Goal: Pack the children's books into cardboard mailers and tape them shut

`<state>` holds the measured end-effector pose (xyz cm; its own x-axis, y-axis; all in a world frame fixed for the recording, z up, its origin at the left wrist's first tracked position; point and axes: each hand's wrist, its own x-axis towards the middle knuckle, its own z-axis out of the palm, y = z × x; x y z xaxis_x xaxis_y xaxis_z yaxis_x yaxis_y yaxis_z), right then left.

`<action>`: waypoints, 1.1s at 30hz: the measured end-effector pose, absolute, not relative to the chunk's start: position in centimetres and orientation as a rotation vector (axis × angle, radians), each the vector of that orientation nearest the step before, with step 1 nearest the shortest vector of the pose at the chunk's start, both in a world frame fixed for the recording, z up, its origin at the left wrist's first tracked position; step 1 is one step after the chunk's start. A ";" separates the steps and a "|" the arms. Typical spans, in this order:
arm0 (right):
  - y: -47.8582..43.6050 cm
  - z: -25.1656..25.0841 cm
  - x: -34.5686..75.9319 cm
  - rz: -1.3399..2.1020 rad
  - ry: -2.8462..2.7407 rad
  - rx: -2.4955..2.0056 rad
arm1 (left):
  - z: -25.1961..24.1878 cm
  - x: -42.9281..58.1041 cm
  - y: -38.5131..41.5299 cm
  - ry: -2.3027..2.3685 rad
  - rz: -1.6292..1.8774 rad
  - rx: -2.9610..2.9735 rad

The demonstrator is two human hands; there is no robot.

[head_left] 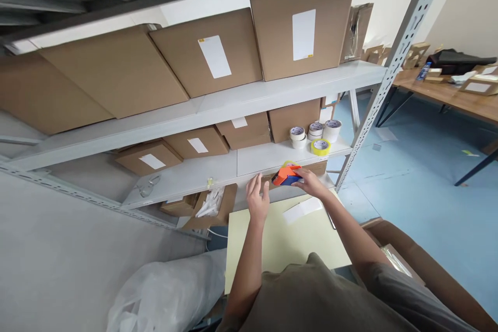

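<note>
In my right hand (310,183) is an orange and blue tape dispenser (287,175), gripped at its right side, with a yellow-edged tape roll partly showing behind it. My left hand (257,198) is raised just left of the dispenser, its fingers apart and nothing in them. Both hands are in front of the shelf edge, over the far side of a pale yellow tabletop (280,249). A white paper strip (302,209) lies on that tabletop below my right hand.
On the middle shelf (264,158) stand several white tape rolls (299,137), a yellow roll (320,147) and cardboard boxes (194,143). An open carton (213,206) of white items sits below. Large boxes (303,26) line the upper shelf. A plastic bag (167,290) is at lower left.
</note>
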<state>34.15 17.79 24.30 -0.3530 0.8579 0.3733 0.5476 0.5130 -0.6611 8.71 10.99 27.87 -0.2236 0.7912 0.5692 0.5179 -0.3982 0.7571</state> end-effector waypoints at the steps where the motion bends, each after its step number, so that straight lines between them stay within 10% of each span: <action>1: 18.5 24.2 33.8 0.518 -2.053 -1.157 | 27.6 8.5 10.9 1.613 1.619 1.736; 20: 32.3 22.0 26.4 0.245 -2.149 -1.746 | 24.7 3.2 5.7 1.771 1.349 1.511; 33: 20.8 16.5 24.3 0.507 -1.937 -0.918 | 20.7 -0.6 0.5 2.016 1.142 1.445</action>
<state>24.30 20.83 16.46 -0.3142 0.7688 0.5570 0.3970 0.6394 -0.6585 -0.60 0.47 20.70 -0.3803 0.9158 0.1291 0.5817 0.1284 0.8032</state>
